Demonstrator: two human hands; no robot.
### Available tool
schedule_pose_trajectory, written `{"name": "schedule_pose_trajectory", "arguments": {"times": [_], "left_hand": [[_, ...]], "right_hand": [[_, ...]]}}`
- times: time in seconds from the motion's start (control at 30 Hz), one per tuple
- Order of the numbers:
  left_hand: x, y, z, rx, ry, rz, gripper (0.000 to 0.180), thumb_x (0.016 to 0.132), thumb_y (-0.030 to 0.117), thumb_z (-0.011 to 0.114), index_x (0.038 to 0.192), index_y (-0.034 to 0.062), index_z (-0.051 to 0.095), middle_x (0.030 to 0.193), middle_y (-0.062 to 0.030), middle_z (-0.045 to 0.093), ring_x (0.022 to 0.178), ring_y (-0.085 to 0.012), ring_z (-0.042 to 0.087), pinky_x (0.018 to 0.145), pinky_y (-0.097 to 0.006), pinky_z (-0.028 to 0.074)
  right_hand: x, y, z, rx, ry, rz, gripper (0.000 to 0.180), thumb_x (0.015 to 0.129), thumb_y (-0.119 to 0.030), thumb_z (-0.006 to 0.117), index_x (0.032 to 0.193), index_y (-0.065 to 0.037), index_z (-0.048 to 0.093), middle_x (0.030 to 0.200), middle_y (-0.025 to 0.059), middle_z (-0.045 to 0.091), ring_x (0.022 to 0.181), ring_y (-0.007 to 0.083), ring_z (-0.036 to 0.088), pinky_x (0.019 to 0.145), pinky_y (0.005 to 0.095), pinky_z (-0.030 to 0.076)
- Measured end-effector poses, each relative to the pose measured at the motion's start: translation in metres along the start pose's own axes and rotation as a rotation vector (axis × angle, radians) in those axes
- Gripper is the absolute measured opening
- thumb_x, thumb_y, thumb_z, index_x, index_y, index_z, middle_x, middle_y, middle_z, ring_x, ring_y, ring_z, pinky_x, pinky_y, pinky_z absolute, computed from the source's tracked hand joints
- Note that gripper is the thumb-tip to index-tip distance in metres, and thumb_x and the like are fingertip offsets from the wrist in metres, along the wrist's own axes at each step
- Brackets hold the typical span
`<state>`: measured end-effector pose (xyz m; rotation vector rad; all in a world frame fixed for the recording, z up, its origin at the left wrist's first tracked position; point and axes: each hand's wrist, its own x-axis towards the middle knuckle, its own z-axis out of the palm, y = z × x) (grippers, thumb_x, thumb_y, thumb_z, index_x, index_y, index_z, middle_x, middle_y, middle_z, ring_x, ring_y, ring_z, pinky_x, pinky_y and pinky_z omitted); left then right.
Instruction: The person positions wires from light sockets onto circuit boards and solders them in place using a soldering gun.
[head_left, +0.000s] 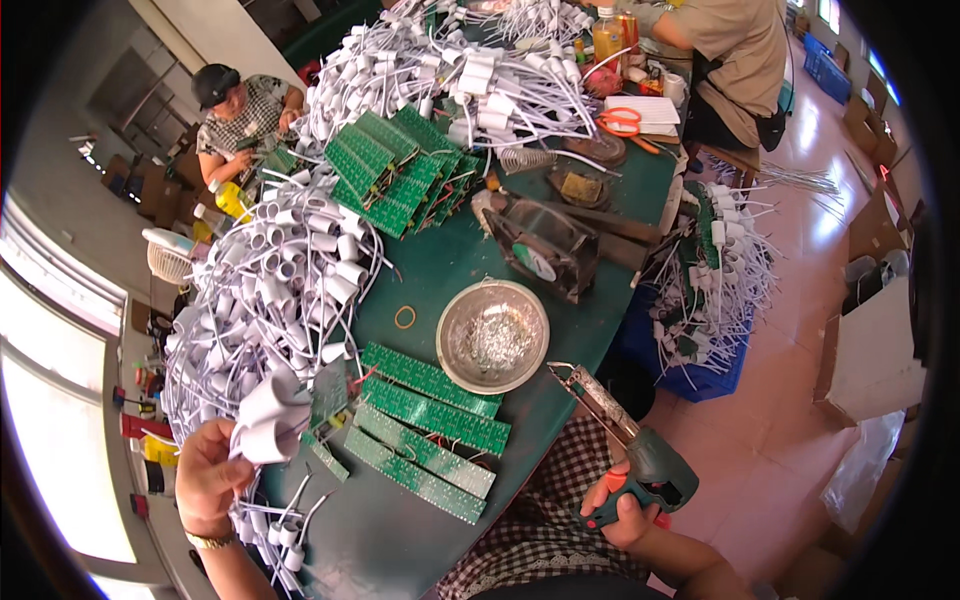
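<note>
White lamp-holder housing [268, 418] with small green board [328, 395] attached: pinched in left hand [207, 478], at 8 o'clock of the metal bowl [492, 336], over the green table [450, 262] edge. Soldering gun [625, 440], green body, orange trigger: right hand [625, 512] wrapped around its grip, tip at 5 o'clock of the bowl. Green circuit-board strips [425, 430]: rows lying between both hands. Heap of white wired housings [270, 290]: at 12 o'clock of the left hand. Small fan [545, 252]: 1 o'clock of bowl.

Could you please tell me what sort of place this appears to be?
Probably a small electronics assembly workshop: green circuit board strips lie on the green table, white wired lamp sockets are heaped beside them, and the right hand holds a soldering gun.
</note>
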<state>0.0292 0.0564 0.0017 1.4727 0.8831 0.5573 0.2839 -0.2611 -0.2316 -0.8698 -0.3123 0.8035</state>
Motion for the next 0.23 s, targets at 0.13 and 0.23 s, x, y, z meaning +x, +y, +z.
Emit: {"name": "schedule_pose_trajectory", "arguments": {"times": [0.13,0.23], "left_hand": [[0.129,0.053,0.028,0.177,-0.091,0.25,0.032,0.08,0.015,0.076,0.101,-0.0035,0.061,0.081,-0.0034,0.064,0.056,-0.005,0.049,0.051,-0.017,0.039],[0.19,0.086,0.04,0.175,-0.065,0.362,0.037,0.084,0.017,0.072,0.11,-0.0057,0.059,0.085,-0.0035,0.063,0.061,-0.0042,0.048,0.057,-0.02,0.043]], "right_hand": [[0.008,-0.001,-0.007,-0.091,0.122,-0.166,0.046,0.09,-0.039,0.056,0.122,-0.011,0.038,0.078,0.0116,0.053,0.059,0.0232,0.055,0.06,0.0402,0.054],[0.009,-0.007,-0.016,-0.084,0.156,-0.213,0.041,0.092,-0.038,0.054,0.123,-0.015,0.04,0.08,0.0127,0.053,0.06,0.0247,0.056,0.059,0.0416,0.054]]}}
